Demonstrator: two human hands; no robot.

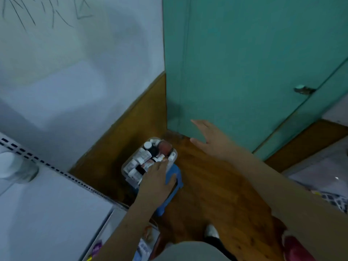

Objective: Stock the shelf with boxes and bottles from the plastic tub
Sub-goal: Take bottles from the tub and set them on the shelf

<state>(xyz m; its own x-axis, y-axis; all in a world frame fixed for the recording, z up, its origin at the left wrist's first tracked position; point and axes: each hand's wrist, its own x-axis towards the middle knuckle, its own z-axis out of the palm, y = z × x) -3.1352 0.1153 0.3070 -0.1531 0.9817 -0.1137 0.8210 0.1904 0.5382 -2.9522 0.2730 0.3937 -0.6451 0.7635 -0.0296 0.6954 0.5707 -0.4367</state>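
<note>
A clear plastic tub full of several small boxes and bottles sits on a blue stool on the wooden floor. My left hand reaches down into the near right side of the tub, fingers over the items; whether it holds one is hidden. My right hand hovers open with spread fingers to the right of the tub, in front of the green door. The white shelf unit stands at lower left.
A green door with a latch rises behind the tub. White wall lies to the left. A white-capped jar stands on the shelf top. Lower shelf levels hold some small packages. A patterned mat lies at right.
</note>
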